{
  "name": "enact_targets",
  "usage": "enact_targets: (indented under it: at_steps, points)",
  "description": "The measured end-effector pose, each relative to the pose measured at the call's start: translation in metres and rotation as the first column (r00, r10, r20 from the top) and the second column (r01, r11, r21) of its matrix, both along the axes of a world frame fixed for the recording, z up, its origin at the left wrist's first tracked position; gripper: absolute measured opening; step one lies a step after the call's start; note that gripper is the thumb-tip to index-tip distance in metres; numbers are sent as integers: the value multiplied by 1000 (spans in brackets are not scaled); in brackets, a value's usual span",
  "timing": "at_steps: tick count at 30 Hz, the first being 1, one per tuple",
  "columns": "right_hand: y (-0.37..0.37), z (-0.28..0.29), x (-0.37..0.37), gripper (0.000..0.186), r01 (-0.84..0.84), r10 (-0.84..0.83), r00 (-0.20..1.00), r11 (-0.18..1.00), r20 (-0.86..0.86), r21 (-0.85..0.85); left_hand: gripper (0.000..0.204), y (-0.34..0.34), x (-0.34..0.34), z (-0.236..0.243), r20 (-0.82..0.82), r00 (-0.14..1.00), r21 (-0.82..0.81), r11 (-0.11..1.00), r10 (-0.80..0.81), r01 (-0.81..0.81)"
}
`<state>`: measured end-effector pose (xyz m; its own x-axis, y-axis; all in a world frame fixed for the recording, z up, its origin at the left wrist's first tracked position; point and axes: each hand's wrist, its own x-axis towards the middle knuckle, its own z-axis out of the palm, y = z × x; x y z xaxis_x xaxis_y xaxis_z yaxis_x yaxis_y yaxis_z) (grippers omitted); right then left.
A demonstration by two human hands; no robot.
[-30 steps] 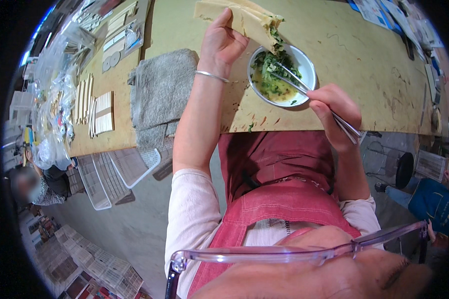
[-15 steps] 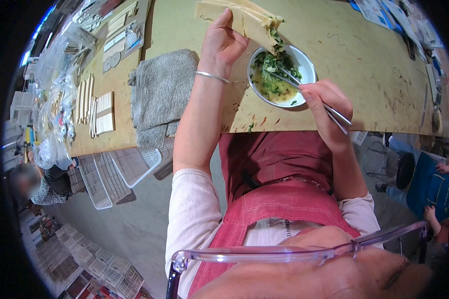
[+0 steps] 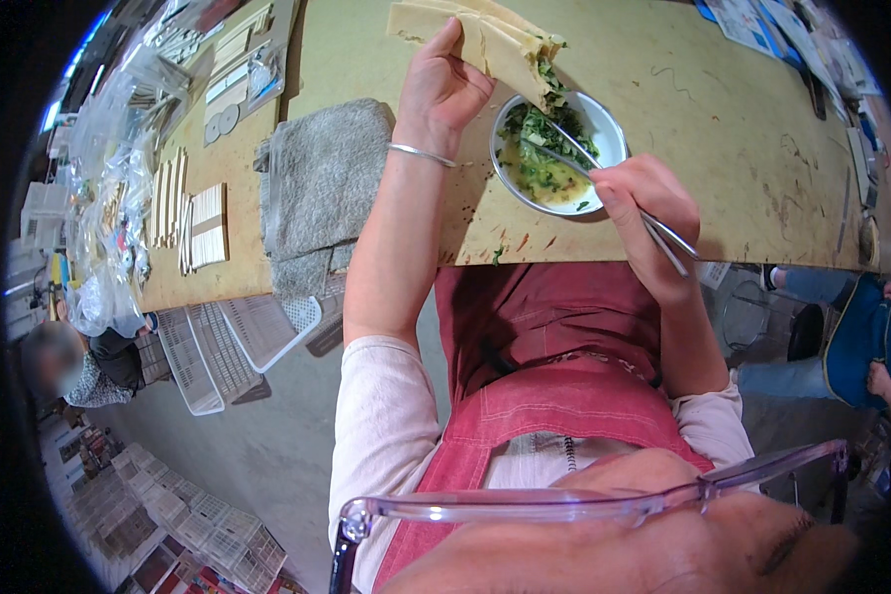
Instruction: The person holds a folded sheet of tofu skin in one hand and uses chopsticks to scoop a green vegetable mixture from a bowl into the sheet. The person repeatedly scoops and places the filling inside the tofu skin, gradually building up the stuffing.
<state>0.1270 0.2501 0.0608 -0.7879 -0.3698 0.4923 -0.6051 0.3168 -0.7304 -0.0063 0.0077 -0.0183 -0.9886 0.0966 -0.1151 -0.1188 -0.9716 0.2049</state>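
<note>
My left hand is closed on a folded tan flatbread, its thumb laid over the near side. Chopped greens show at the flatbread's open right end, above the far rim of a white bowl. Inside the bowl lie more leafy greens in a yellowish broth. My right hand grips a pair of metal chopsticks, whose tips are among the greens close under the flatbread's end. Part of the left fingers is hidden behind the bread.
A grey towel lies left of my forearm on the yellowish table. Bundled wooden sticks and plastic bags are farther left. White plastic baskets stand below the table edge. At the right is another person in blue.
My right hand and the chopsticks have shifted slightly, the tips now higher by the bread's end. The left hand stays put. The person at the right has moved farther right.
</note>
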Motion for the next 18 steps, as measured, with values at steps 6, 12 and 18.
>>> enact_targets:
  at_steps: [6, 12, 18]
  points:
    - [-2, -1, 1, 6, -14, 13, 1000, 999, 9, 31, 30, -1, 0, 0, -40, 999, -2, 1000, -20, 20]
    - [0, -2, 2, 7, 8, -9, 1000, 1000, 14, 29, 34, -7, 14, 0, -63, 997, 2, 999, -49, 50]
    - [2, -5, 1, 5, 9, -9, 1000, 1000, -2, 23, 31, -3, 8, 2, -24, 1000, -13, 1000, -15, 14]
